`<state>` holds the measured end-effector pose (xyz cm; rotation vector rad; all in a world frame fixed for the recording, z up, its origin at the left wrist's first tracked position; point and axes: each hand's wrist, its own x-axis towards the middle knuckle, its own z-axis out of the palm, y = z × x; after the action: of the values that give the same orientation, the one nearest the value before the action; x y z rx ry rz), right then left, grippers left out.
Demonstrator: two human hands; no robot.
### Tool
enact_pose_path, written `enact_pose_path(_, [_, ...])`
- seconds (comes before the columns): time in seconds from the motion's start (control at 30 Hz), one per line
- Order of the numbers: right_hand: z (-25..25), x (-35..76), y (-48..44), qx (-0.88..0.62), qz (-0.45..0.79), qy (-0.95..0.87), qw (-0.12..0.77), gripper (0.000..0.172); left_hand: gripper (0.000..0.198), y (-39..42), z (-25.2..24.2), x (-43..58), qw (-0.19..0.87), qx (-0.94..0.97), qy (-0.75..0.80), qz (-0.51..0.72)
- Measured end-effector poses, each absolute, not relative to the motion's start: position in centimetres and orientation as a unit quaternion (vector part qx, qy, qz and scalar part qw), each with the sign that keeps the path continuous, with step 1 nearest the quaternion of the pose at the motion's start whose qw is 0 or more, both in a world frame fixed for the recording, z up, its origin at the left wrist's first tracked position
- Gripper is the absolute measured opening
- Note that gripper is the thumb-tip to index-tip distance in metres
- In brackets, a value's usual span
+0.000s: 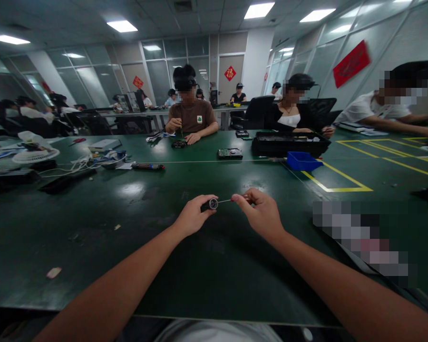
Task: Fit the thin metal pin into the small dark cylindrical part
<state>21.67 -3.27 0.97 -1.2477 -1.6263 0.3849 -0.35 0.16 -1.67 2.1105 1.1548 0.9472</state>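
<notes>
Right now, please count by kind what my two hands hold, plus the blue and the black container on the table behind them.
small round part, in left hand: 1
thin tool, in right hand: 1
blue bin: 1
black tray: 1
Total: 4

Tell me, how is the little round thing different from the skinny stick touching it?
The round part is short and stubby, dark with a silvery ring; the thin tool is long, straight and slender. The round part is gripped by the left hand, while the thin tool is pinched by the right hand. Both are small, held above the green table, and the tool's tip meets the part.
</notes>
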Motion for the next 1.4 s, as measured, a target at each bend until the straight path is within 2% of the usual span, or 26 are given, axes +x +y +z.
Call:
enact_pose_path(0.07, [0.8,21.6,-3.3,-0.497,0.162,-0.683,0.510,0.022,0.039,0.1,-1.6,-0.3,0.270,0.787,0.428,0.353])
enact_pose_path(0.13, [0.8,21.5,-3.4,-0.487,0.180,-0.685,0.511,0.018,0.039,0.1,-1.7,-0.2,0.264,0.791,0.426,0.351])
enact_pose_path(0.4, [1.2,21.6,-3.3,-0.531,0.201,-0.675,0.471,0.035,0.039,0.1,-1.7,-0.3,0.255,0.793,0.427,0.352])
enact_pose_path(0.67, [0.8,21.5,-3.3,-0.480,0.236,-0.698,0.475,0.022,0.038,0.1,-1.7,-0.4,0.251,0.795,0.427,0.350])
enact_pose_path(0.77, [0.5,21.6,-3.1,-0.488,0.262,-0.682,0.477,0.026,0.038,0.1,-1.6,-0.3,0.249,0.796,0.430,0.346])
enact_pose_path(1.07, [-0.4,21.2,-1.7,-0.446,0.415,-0.528,0.592,0.027,0.036,-0.1,-1.1,-0.4,0.227,0.816,0.414,0.334])
enact_pose_path(1.23, [-0.8,21.6,-1.0,-0.423,0.552,-0.413,0.588,0.031,0.035,-0.1,-0.9,-0.3,0.227,0.818,0.404,0.340])
enact_pose_path(1.4, [-0.9,21.5,-1.0,-0.442,0.469,-0.459,0.612,0.030,0.036,-0.1,-0.9,-0.3,0.227,0.814,0.418,0.334])
